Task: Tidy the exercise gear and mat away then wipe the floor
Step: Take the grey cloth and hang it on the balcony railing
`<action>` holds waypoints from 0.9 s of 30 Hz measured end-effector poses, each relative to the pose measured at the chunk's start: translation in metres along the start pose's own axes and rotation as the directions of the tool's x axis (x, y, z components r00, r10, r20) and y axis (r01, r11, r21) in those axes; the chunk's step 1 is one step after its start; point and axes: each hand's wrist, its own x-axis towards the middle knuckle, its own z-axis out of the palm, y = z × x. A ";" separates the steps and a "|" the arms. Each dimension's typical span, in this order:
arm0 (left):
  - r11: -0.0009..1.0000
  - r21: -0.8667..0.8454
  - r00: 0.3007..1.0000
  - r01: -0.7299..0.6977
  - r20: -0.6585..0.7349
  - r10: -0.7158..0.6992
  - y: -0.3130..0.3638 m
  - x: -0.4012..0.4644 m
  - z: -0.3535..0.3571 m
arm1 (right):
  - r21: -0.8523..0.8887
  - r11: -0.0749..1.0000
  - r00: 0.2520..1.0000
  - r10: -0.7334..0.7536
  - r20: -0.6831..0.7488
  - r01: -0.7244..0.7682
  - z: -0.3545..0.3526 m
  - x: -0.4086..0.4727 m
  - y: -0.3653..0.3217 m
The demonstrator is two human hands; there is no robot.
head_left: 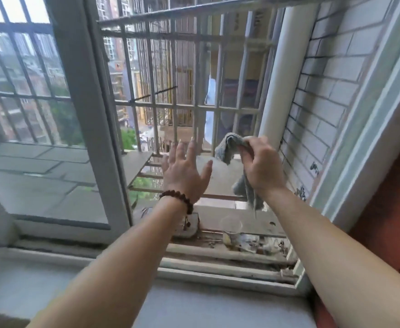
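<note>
The grey cloth (227, 150), crumpled and hanging limp, sat right of centre beyond the open window (94, 114), bunched in the right hand (260, 166); the left hand (184, 171) beside it was spread, holding nothing.

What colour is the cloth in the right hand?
Grey: the cloth, gripped by the right hand, shows best in the head view.

Outer ledge (218, 218) beyond window track (229, 261): grimy concrete. Clear plastic cup (231, 229) stands at the ledge's near edge. Right of cup, crumpled wrappers and litter (263, 245). Left of cup, a pale flat slab (190, 227). Inside, below the track, grey sill (52, 285).
</note>
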 end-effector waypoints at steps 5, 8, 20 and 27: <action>0.991 -0.074 0.993 -0.116 -0.033 0.113 -0.008 0.069 0.004 | -0.014 1.000 0.998 0.011 -0.061 -0.012 0.023 0.047 0.001; 0.953 -0.191 0.972 -0.234 -0.031 0.233 -0.010 0.105 0.006 | -0.010 1.000 0.997 0.020 -0.079 -0.020 0.031 0.066 -0.001; 0.602 -0.764 0.953 -0.231 -0.054 0.298 0.012 0.169 0.016 | -0.049 0.996 0.992 0.064 -0.108 -0.070 0.023 0.101 0.009; 0.552 -0.814 0.953 -0.178 -0.002 0.304 0.031 0.181 -0.019 | -0.091 0.985 0.987 0.151 0.050 -0.146 0.008 0.112 0.022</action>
